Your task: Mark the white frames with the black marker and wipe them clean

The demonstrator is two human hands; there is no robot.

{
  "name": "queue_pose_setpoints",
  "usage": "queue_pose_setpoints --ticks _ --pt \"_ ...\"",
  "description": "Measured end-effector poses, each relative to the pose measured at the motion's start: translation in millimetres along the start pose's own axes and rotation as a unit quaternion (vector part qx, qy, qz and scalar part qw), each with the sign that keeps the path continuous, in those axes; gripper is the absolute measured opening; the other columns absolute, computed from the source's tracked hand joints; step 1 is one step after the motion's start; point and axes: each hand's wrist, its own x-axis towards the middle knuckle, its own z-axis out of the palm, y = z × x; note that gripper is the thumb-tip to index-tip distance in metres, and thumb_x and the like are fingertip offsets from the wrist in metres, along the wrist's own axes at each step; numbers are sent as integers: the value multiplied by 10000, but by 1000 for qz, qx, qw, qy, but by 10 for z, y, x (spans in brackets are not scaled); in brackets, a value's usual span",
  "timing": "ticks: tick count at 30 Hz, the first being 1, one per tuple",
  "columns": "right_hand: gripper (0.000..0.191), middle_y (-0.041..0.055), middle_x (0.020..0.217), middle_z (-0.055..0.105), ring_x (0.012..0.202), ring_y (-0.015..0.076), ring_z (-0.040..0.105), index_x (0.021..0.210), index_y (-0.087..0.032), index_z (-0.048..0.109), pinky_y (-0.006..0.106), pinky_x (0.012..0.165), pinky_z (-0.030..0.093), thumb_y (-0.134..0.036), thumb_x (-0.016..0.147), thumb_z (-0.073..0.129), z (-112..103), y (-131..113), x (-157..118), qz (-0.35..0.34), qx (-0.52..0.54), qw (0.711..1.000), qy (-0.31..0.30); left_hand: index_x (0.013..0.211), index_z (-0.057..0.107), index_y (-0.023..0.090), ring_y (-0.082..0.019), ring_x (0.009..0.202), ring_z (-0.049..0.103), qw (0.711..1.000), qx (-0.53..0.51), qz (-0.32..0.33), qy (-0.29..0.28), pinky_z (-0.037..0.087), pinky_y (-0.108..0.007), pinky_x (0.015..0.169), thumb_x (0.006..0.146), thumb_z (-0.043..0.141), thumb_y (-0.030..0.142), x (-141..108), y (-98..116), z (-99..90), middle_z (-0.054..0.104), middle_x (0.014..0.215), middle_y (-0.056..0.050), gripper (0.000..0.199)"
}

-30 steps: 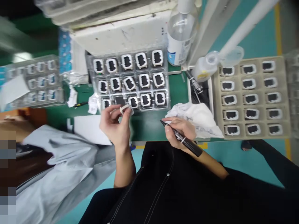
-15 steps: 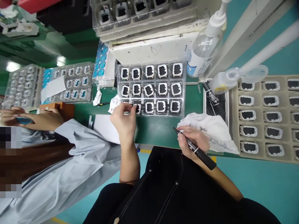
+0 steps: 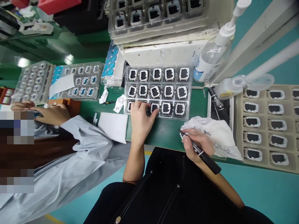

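A clear plastic tray (image 3: 161, 117) on the green bench holds rows of white-rimmed frames with black centres. My left hand (image 3: 142, 119) is over its front row, hiding the second pocket. Its thumb stands apart from the curled fingers, beside a white-rimmed frame (image 3: 155, 108), and nothing shows in its grasp. To the right of the tray, my right hand (image 3: 198, 143) is closed on an uncapped black marker (image 3: 205, 157). The dark tip points up and left over the bench, close to a crumpled white cloth (image 3: 210, 133).
Beyond the tray stand a white box (image 3: 161, 56) and a pump bottle (image 3: 210, 59). Another bottle (image 3: 231, 87) lies near a box of black markers (image 3: 216, 99). A beige tray (image 3: 263, 130) of frames is at right. At left a co-worker's hand (image 3: 52, 115) works beside other trays.
My left hand has moved right along the tray's front row, and its thumb has parted from its fingers. My right hand keeps its hold on the marker. The view has shifted slightly.
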Motion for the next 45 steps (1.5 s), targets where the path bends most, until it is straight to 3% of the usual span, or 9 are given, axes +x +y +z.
queue_pose_setpoints --ticks 11,15,18,20,24,27,30,40,45 --pt "270 -54 721 731 548 201 708 1140 -263 701 494 722 805 -76 959 774 -34 -16 18 -6 -11 1000 -18 1083 663 259 -320 1055 644 995 -83 -39 41 519 -500 1038 964 809 111 -177 147 160 757 1058 -75 240" --pt "230 -66 709 733 501 200 668 1124 -292 706 495 685 787 -135 982 797 -32 10 -11 -1 -20 1000 2 1331 796 284 -273 930 669 976 -191 -36 95 569 -436 952 1030 806 241 -273 211 166 786 989 -55 304" --pt "198 -63 711 737 482 191 636 1127 -294 701 490 654 764 -176 1006 803 -46 39 -39 -3 -12 1000 27 1212 873 306 -254 942 727 948 -291 -40 123 607 -426 941 1029 873 329 -407 275 87 807 983 -42 184" --pt "175 -63 705 724 473 178 611 1120 -293 688 486 651 758 -179 1026 782 -62 47 -47 7 -6 1000 20 1073 875 290 -238 948 753 920 -374 -63 100 631 -408 915 1006 918 326 -521 333 45 803 974 -38 87" --pt "169 -76 708 698 493 165 629 1133 -305 657 471 676 781 -204 1047 762 -72 23 -20 8 -3 1000 2 958 814 235 -222 925 799 844 -510 -166 -14 704 -378 858 961 987 426 -714 460 50 742 936 -31 257" --pt "165 -65 747 716 544 165 674 1158 -299 655 484 747 813 -196 1061 740 -45 -15 22 9 9 1000 -1 991 782 209 -229 895 840 784 -566 -225 -124 736 -341 757 924 1011 507 -774 528 88 729 922 -24 382" --pt "171 -71 751 717 603 178 725 1162 -305 666 521 852 831 -169 1072 717 -5 -40 48 31 17 999 -21 1101 808 208 -206 842 832 754 -580 -239 -194 744 -327 744 908 1023 507 -775 559 110 787 959 -34 416" --pt "200 -33 900 852 880 255 914 1102 -300 719 532 1048 809 -133 1017 787 31 -25 -16 85 -11 995 -57 1055 885 214 -230 843 848 780 -557 -225 -178 735 -357 808 921 995 491 -777 624 204 889 962 -70 327" --pt "163 -40 870 840 842 232 898 1054 -298 699 506 972 831 -154 1045 774 45 -39 1 63 -64 994 -63 1078 915 222 -232 920 858 801 -537 -216 -153 711 -334 851 938 967 389 -843 613 256 904 1006 -66 224"
